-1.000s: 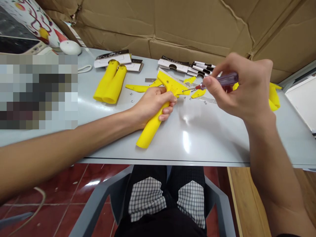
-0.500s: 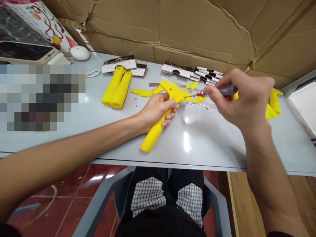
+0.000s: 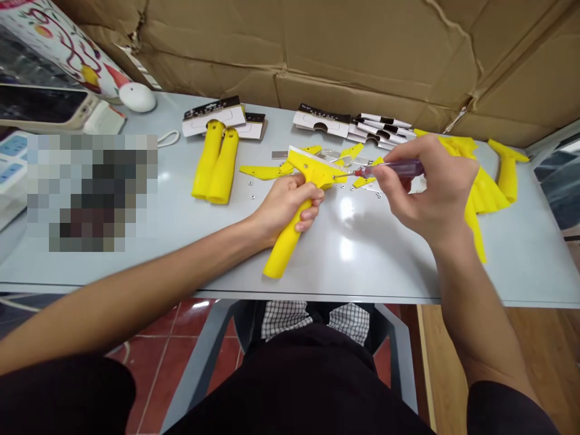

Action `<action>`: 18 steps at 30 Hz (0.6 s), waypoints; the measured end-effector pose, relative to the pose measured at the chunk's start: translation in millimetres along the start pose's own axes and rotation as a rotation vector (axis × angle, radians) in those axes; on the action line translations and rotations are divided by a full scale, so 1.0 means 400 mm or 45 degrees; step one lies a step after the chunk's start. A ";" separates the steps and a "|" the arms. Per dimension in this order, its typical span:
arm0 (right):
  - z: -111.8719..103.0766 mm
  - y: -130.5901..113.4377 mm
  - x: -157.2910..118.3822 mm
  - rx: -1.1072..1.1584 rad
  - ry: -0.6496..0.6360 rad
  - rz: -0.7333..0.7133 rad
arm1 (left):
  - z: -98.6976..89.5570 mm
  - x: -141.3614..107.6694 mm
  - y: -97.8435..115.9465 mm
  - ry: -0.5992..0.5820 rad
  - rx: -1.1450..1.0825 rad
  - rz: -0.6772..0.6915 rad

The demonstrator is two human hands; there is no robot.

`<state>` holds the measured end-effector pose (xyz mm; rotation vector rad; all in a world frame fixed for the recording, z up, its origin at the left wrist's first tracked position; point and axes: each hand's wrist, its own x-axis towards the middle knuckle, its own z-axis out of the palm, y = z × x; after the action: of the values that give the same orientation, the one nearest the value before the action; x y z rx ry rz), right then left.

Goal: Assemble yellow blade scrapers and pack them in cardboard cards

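My left hand (image 3: 290, 208) is wrapped round the handle of a yellow scraper (image 3: 283, 251), whose wide head points away from me. Between the thumb and fingers of my right hand (image 3: 432, 187) is a screwdriver (image 3: 401, 168) with a clear purplish handle. Its tip meets a screw at the right side of the scraper's head. Behind the head lie loose yellow plates (image 3: 260, 172) and metal blades (image 3: 280, 154). Small nuts (image 3: 252, 196) are scattered on the table close by.
Two yellow handles (image 3: 221, 181) rest against printed cardboard sleeves (image 3: 212, 118); more sleeves (image 3: 321, 121) lie further right. Several yellow scrapers (image 3: 507, 172) are piled at the right. A phone (image 3: 43, 106) and a white mouse (image 3: 137, 96) sit at the left. Cardboard (image 3: 217, 48) walls the table's back.
The camera view has shifted, bringing more of the pile at the right into sight. Both hands keep their grips, and the screwdriver tip stays at the scraper's screw.
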<state>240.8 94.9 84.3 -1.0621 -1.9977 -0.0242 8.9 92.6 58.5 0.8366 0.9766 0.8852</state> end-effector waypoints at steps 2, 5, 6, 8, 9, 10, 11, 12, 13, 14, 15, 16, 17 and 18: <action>0.005 0.016 0.000 -0.030 -0.001 0.066 | 0.001 0.001 0.001 -0.001 -0.010 0.002; 0.006 0.040 -0.002 -0.048 0.031 0.045 | 0.003 -0.002 0.005 0.002 -0.009 -0.042; 0.005 0.045 -0.002 -0.035 0.043 0.018 | 0.005 -0.004 0.008 0.006 -0.003 -0.054; 0.002 0.046 -0.003 0.020 0.055 -0.038 | 0.011 -0.008 0.011 0.008 0.023 -0.067; 0.000 0.043 -0.003 0.048 0.056 -0.053 | 0.014 -0.010 0.012 0.007 0.039 -0.064; -0.001 0.038 -0.004 0.069 0.055 -0.061 | 0.016 -0.012 0.012 0.003 0.056 -0.056; -0.003 0.032 -0.004 0.079 0.058 -0.065 | 0.019 -0.014 0.011 -0.003 0.073 -0.043; -0.003 0.025 -0.004 0.074 0.061 -0.063 | 0.020 -0.015 0.008 -0.013 0.087 -0.024; -0.004 0.019 -0.004 0.058 0.061 -0.055 | 0.020 -0.015 0.005 -0.022 0.101 -0.002; -0.004 0.014 -0.004 0.039 0.059 -0.043 | 0.020 -0.015 0.000 -0.029 0.113 0.020; -0.004 0.010 -0.003 0.018 0.058 -0.029 | 0.019 -0.014 -0.004 -0.035 0.124 0.042; -0.004 0.008 -0.001 -0.005 0.054 -0.009 | 0.018 -0.012 -0.009 -0.034 0.131 0.064; -0.004 0.007 0.001 -0.029 0.053 0.014 | 0.016 -0.010 -0.013 -0.029 0.135 0.082; -0.004 0.008 0.003 -0.052 0.056 0.034 | 0.015 -0.008 -0.017 -0.021 0.137 0.097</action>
<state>243.6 97.0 84.9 -1.1050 -1.9510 -0.0741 15.0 85.9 55.4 0.9764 0.9901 0.8957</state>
